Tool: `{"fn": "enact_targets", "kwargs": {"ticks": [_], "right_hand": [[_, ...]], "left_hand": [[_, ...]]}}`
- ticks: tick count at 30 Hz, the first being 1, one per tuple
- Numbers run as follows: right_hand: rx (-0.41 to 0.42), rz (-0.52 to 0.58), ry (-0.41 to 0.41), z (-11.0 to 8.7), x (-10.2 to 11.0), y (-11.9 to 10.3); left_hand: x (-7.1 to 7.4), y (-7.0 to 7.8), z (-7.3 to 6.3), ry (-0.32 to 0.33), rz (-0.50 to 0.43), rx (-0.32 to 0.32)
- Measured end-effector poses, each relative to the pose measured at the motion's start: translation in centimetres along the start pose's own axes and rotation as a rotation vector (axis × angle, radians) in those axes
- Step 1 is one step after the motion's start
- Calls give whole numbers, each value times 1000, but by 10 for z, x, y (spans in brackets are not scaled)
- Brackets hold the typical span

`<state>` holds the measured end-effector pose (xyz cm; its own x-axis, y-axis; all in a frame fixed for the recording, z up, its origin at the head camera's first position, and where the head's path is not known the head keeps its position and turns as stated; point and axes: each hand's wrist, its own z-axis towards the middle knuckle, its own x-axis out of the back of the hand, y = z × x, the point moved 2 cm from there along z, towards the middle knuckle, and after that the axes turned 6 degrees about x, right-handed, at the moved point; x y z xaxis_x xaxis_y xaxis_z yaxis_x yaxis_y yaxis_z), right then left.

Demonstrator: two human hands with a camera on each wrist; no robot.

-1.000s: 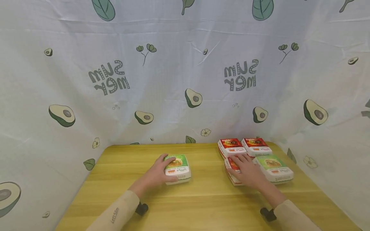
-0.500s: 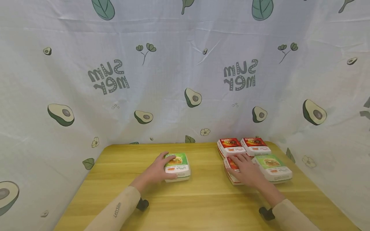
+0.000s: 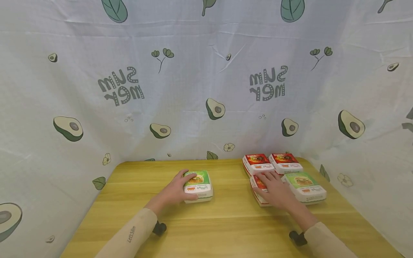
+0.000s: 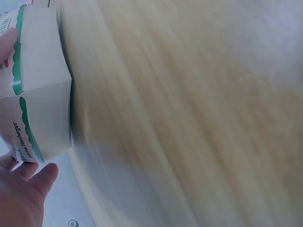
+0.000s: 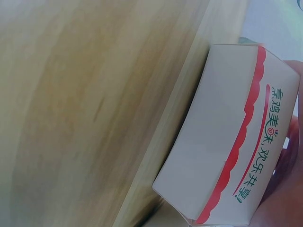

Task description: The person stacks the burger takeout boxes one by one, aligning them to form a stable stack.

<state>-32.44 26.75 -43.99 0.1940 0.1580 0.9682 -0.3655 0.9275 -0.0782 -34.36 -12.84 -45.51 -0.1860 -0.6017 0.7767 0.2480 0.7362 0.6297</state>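
In the head view my left hand (image 3: 175, 189) grips a green-and-white paper hamburger box (image 3: 202, 184) left of the table's middle. The left wrist view shows fingertips (image 4: 43, 177) against one side of this box (image 4: 45, 90), with another digit over its printed part at the frame's edge. Farther right, my right hand (image 3: 278, 191) holds a red-and-white hamburger box (image 3: 263, 201) from above, fingers spread across its top. That box's white side with scalloped red trim (image 5: 213, 127) fills much of the right wrist view; the hand there is mostly cut off.
Behind the right hand stand two red-and-white boxes, one at left (image 3: 258, 165) and one at right (image 3: 286, 164). A green-and-white box (image 3: 304, 188) sits right of that hand. All rest on a wooden table (image 3: 209, 233); a patterned curtain (image 3: 187, 86) hangs behind.
Both hands keep their holds. The whole head view has shifted very slightly; the boxes stand practically where they were.
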Motion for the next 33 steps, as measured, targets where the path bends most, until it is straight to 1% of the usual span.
{"fn": "enact_targets", "kwargs": {"ticks": [4, 16, 29, 33], "right_hand": [[1, 0, -1, 0, 1, -1], [9, -8, 9, 1, 0, -2], [22, -3, 24, -2, 2, -4], [14, 5, 20, -2, 2, -3]], "left_hand": [[-1, -1, 1, 1, -3, -6], [-2, -3, 2, 4, -5, 4], [-3, -3, 1, 16, -57, 7], [-3, -3, 2, 16, -64, 8]]}}
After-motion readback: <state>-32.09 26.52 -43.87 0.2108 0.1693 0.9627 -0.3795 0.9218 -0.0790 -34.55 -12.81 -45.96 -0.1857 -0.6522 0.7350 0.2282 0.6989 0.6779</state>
